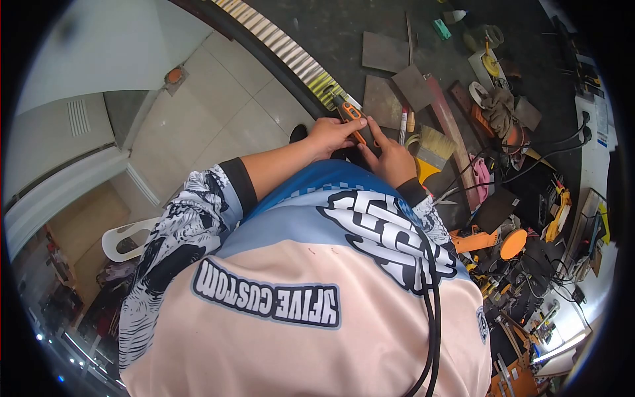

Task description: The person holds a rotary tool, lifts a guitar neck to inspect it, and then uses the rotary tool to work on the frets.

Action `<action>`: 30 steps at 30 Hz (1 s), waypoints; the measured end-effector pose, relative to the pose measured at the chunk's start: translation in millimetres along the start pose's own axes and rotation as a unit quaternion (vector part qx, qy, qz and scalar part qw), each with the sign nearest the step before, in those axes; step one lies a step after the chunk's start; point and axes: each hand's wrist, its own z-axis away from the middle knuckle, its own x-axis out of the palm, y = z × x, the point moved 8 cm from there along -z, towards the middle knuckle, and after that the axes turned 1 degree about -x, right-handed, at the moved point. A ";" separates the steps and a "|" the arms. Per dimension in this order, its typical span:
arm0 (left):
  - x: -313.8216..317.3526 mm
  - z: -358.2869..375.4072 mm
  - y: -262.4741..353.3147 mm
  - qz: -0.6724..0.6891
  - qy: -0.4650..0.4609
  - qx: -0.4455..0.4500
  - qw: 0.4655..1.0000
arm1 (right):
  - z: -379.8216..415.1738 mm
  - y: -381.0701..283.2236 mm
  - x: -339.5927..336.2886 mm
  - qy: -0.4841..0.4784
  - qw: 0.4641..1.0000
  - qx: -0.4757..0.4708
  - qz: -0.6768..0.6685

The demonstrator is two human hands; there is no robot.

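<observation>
An orange-and-black handheld tool with buttons (351,111) points up and left at the end of a long ribbed, metallic-looking strip (281,49). My left hand (333,135) is closed around the tool, its thumb lying along the body near the buttons. My right hand (391,157) is at the tool's lower end. Its index finger lies along the tool's right side and its thumb is below; the other fingers are curled and partly hidden. A yellow-green glow falls on the strip just ahead of the tool's tip.
Right of my hands on the dark worktop lie flat dark plates (385,51), a red-and-white marker (403,126), a wide brush (434,149) and a long reddish bar (453,135). Cables (522,171) and cluttered tools spread farther right. Tiled floor (218,109) shows left; a white chair (126,239) stands there.
</observation>
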 end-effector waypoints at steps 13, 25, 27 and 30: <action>5.3 3.5 9.6 0.006 0.010 0.009 1.000 | -3.8 5.3 -3.0 0.000 1.000 0.009 -0.029; 7.1 1.2 10.7 0.001 0.009 0.009 1.000 | -7.1 9.3 -3.6 0.000 0.999 0.006 -0.032; 7.0 0.4 9.9 -0.001 0.010 0.009 1.000 | -7.1 10.0 -3.5 -0.002 0.999 0.006 -0.034; 7.0 0.4 9.6 -0.003 0.011 0.009 1.000 | -6.7 10.2 -3.6 -0.003 0.999 0.004 -0.040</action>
